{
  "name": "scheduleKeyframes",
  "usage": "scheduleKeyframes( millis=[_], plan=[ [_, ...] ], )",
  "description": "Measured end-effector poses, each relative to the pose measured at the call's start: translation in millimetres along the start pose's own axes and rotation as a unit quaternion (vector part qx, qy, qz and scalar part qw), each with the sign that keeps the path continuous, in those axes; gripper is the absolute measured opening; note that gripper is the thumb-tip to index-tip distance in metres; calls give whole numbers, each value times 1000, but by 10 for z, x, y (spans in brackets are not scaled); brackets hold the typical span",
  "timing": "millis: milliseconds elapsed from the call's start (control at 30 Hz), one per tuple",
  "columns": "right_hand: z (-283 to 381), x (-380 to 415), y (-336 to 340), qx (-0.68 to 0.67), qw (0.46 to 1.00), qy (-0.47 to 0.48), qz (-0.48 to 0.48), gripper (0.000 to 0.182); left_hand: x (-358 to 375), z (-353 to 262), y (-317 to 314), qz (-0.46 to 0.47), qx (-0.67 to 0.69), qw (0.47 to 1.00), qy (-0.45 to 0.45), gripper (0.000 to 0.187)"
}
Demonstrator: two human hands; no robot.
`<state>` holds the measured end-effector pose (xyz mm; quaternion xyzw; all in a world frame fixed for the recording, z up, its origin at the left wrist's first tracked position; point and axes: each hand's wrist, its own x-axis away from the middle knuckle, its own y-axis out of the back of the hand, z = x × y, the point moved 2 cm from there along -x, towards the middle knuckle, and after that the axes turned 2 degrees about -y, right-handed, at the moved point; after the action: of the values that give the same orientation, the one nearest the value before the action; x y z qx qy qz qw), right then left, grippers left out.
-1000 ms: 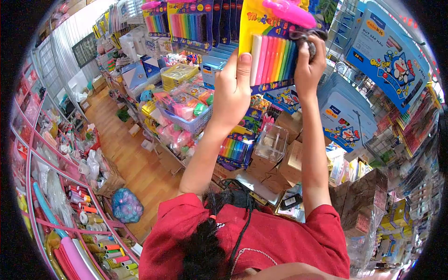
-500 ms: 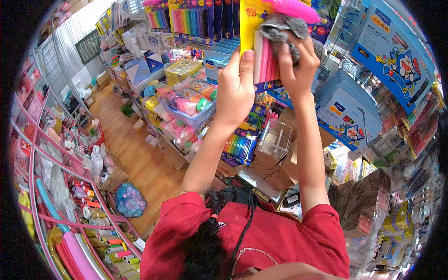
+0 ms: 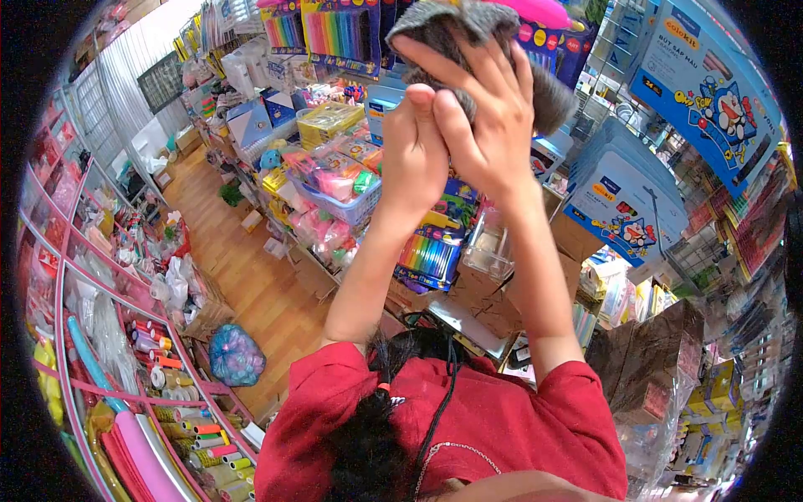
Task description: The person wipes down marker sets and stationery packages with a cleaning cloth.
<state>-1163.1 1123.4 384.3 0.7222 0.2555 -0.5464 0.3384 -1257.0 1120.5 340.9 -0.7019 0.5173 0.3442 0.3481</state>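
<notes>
My right hand (image 3: 493, 109) is spread over a grey cloth (image 3: 548, 96), pressing it in front of a pack that is now almost wholly covered. Close beside it, thumb upright, my left hand (image 3: 414, 146) is closed, with its fingers turned behind and hidden. In the earlier view this hand grips the yellow-backed pack of pink and pale sticks by its edge. The two thumbs are nearly touching. Behind the cloth, a bright pink tube-like thing (image 3: 539, 12) shows at the top.
Packs of coloured pens (image 3: 341, 33) hang at the back, and another pen pack (image 3: 428, 258) hangs below my hands. Blue crayon boxes (image 3: 711, 92) are on the right. A blue basket (image 3: 347, 205) holds bagged goods. A pink shelf rack (image 3: 63, 251) lines the wooden-floored aisle (image 3: 217, 226).
My right hand and the cloth have moved left and up across the pack, covering its yellow card and sticks. Both hands have come together.
</notes>
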Motion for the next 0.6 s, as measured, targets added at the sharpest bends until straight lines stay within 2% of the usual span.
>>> scheduleKeyframes(
  millis=[100,167,200,300,333,400,433,533,567,600],
  plan=[
    [-151,-140,80,-14,998,-20,61,36,-41,-96,-12,47,-21,996,78,41],
    [-212,-186,119,-4,995,-23,99,39,-60,-106,-47,28,14,998,59,40],
    [-178,-125,68,14,1000,13,15,34,-72,-106,-70,19,32,998,48,40],
    [-417,209,13,-18,994,-98,-54,35,-20,-108,-98,4,41,997,63,42],
    [-497,366,-35,-10,983,-144,-112,37,-6,-122,-89,2,38,997,74,43],
    [-508,583,-96,-112,956,-230,-143,40,-11,-125,-86,-7,21,998,52,43],
    [-358,622,-77,-85,959,-250,-107,41,-23,-127,-89,-11,12,999,39,43],
    [-8,644,-132,-72,983,-169,-11,40,-45,-82,-124,-16,8,998,55,45],
    [59,558,-144,-74,985,-154,-16,40,-34,-72,-152,-18,114,990,76,47],
    [43,473,-136,-52,990,-131,-14,40,-48,-41,-83,8,70,996,61,48]
  ],
)
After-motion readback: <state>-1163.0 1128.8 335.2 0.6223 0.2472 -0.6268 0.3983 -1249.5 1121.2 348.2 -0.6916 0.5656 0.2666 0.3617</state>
